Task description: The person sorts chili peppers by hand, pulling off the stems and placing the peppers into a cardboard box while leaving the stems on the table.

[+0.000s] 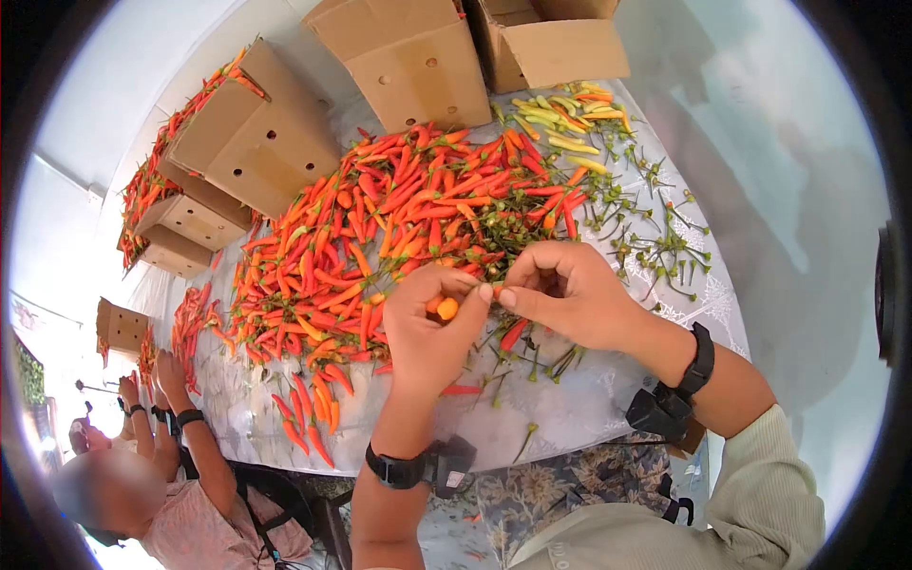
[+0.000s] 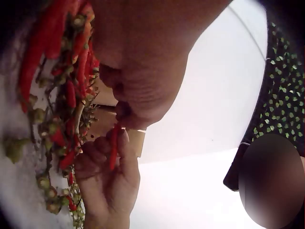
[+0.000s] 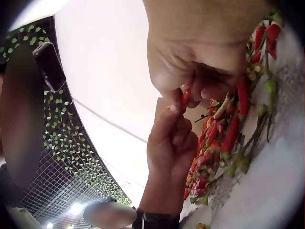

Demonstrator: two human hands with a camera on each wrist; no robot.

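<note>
Thumb and fingertips of both hands meet at a small red-orange chili pepper (image 1: 499, 291), over the pile's near edge. My left hand (image 1: 427, 328) pinches at one end, its other fingers curled; orange pepper ends (image 1: 446, 308) show inside its curl. From the other side my right hand (image 1: 579, 299) pinches the pepper, fingers bent. In the left wrist view the red pepper (image 2: 114, 148) spans from the left fingertips across the right hand (image 2: 107, 176). The right wrist view shows its red part (image 3: 186, 98) between both hands; the fingers partly hide it.
A large heap of red and orange peppers (image 1: 332, 266) covers the table (image 1: 589, 418). Green stems (image 1: 665, 256) lie scattered at right, with yellow peppers (image 1: 570, 119) behind. Cardboard boxes (image 1: 408, 76) stand along the back. Another person (image 1: 190, 503) works at left.
</note>
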